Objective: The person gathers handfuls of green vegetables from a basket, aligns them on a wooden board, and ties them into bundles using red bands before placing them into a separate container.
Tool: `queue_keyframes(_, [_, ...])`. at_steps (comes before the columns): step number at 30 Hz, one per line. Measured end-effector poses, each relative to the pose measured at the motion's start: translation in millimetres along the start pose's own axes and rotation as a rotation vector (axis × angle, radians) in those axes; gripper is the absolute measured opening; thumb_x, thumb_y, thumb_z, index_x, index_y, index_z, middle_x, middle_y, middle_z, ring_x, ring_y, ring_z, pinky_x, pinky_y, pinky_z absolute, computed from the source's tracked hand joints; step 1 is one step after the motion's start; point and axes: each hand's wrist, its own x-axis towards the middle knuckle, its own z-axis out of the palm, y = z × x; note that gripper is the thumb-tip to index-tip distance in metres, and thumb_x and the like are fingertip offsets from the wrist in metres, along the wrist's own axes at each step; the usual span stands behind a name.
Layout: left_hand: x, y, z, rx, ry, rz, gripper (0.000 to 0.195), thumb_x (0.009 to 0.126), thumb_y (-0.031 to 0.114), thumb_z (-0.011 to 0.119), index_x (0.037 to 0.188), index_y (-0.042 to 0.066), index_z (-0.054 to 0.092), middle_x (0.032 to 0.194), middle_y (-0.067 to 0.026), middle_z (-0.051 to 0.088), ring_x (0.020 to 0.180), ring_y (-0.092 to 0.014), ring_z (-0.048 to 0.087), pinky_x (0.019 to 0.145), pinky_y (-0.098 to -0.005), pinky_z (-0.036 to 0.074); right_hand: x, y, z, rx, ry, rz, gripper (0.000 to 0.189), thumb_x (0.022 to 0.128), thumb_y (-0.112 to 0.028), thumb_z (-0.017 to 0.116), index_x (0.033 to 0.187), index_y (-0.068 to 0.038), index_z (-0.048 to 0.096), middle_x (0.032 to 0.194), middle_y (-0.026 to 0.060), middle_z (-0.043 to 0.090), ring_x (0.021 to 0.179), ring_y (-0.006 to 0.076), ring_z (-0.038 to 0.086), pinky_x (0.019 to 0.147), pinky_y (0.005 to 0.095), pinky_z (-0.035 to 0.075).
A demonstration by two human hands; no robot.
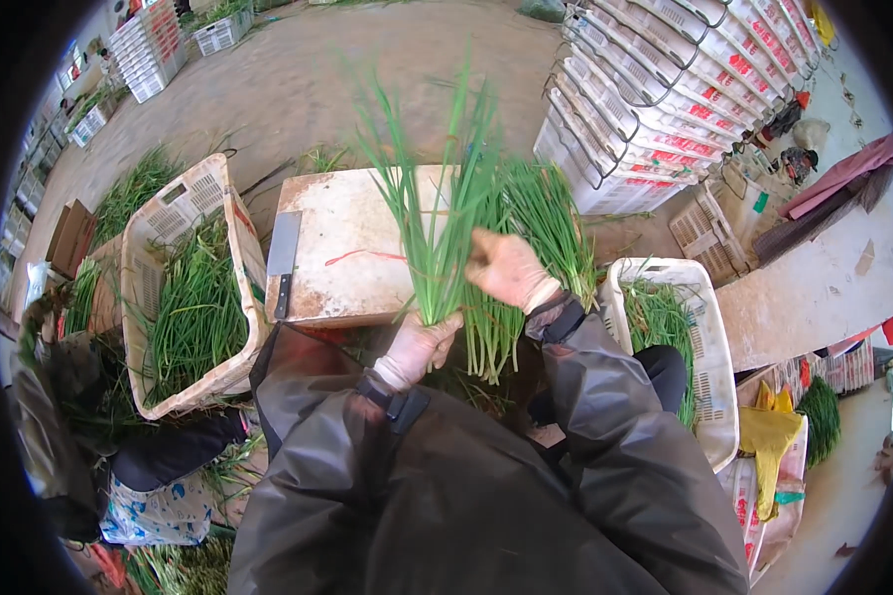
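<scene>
My gloved left hand (417,349) grips the lower ends of a bunch of green garlic chives (435,275), whose leaves fan out upward and are partly blurred. At the right side of this bunch is my gloved right hand (512,269), its fingers bent against the leaves; whether they pinch any is hidden. Behind the bunch lies a worn white board (335,216), with a cleaver (285,245) along its left edge and a red tie (365,255) across its surface. More chives (554,230) lie to the right, beyond and below my right hand.
A plastic crate of chives (201,312) stands at left, another crate (717,372) at right. Tall stacked white crates (662,111) rise at the back right. A person's dark-clothed leg (178,450) is close on the left. A yellow glove (770,439) hangs at lower right.
</scene>
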Motion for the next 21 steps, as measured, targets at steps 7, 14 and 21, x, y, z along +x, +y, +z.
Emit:
queue_keyframes(7, [1, -4, -1, 0.046, 0.08, -0.004, 0.017, 0.098, 0.019, 0.066, 0.089, 0.008, 0.058, 0.056, 0.0001, 0.047, 0.041, -0.011, 0.039, 0.038, -0.0262, 0.031, -17, 4, -9, 0.5, -0.297, 0.13, 0.031, 0.088, -0.009, 0.066, 0.118, -0.002, 0.066, 0.084, 0.0073, 0.071, 0.075, 0.0161, 0.066, 0.066, 0.0298, 0.052])
queue_keyframes(14, [5, -11, 1, 0.073, 0.076, -0.014, 0.012, 0.098, 0.017, 0.066, 0.099, 0.01, 0.056, 0.058, 0.0027, 0.046, 0.042, -0.009, 0.038, 0.038, -0.0252, 0.031, -30, -4, 11, 0.568, -0.203, 0.227, 0.03, 0.085, -0.009, 0.075, 0.113, 0.001, 0.069, 0.093, 0.0087, 0.074, 0.078, 0.0135, 0.066, 0.073, 0.0299, 0.054])
queue_keyframes(21, [0, -12, 0, 0.164, 0.074, -0.013, 0.014, 0.098, 0.019, 0.067, 0.092, 0.008, 0.059, 0.058, 0.0015, 0.049, 0.042, -0.009, 0.04, 0.038, -0.0255, 0.032, -29, 15, 33, 0.579, 0.178, 0.281, 0.024, 0.082, -0.011, 0.074, 0.102, 0.002, 0.072, 0.089, 0.0111, 0.074, 0.083, 0.0142, 0.067, 0.078, 0.0303, 0.053])
